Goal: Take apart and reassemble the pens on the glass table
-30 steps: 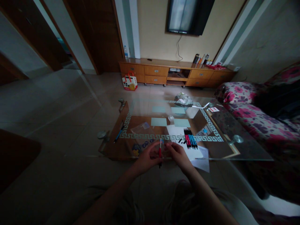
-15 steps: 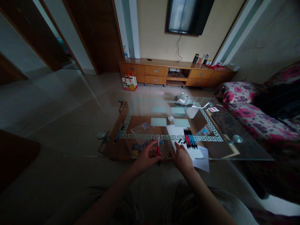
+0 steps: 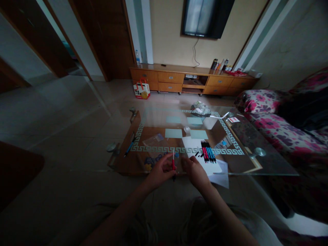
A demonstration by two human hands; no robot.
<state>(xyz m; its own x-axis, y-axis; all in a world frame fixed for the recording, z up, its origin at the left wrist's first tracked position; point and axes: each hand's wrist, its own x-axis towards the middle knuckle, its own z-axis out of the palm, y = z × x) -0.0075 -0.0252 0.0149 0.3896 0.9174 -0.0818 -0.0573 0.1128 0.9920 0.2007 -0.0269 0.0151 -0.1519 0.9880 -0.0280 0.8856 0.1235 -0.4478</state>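
My left hand (image 3: 160,174) is closed around a red pen (image 3: 173,164), held upright. A thin pale length stands out of its top, and a dark end shows below the fingers. Just right of it, my right hand (image 3: 196,172) has its fingers curled together; whatever they pinch, if anything, is too small to make out. Several small black pieces (image 3: 202,155) lie on the white paper (image 3: 214,167) beyond that hand. Beside them a row of red, blue and black pens (image 3: 208,152) lies side by side on the same paper.
The glass table (image 3: 271,164) has a patterned border. A blue and black pen (image 3: 130,147) lies at its left. Clear plastic packaging (image 3: 153,140) is left of the paper; a crumpled plastic bag (image 3: 200,108) sits at the far edge. A flowered sofa (image 3: 271,128) stands at right.
My right hand has moved left, away from the small black pieces and closer to the red pen, its fingers curling in. My left hand and the pen stay in place.
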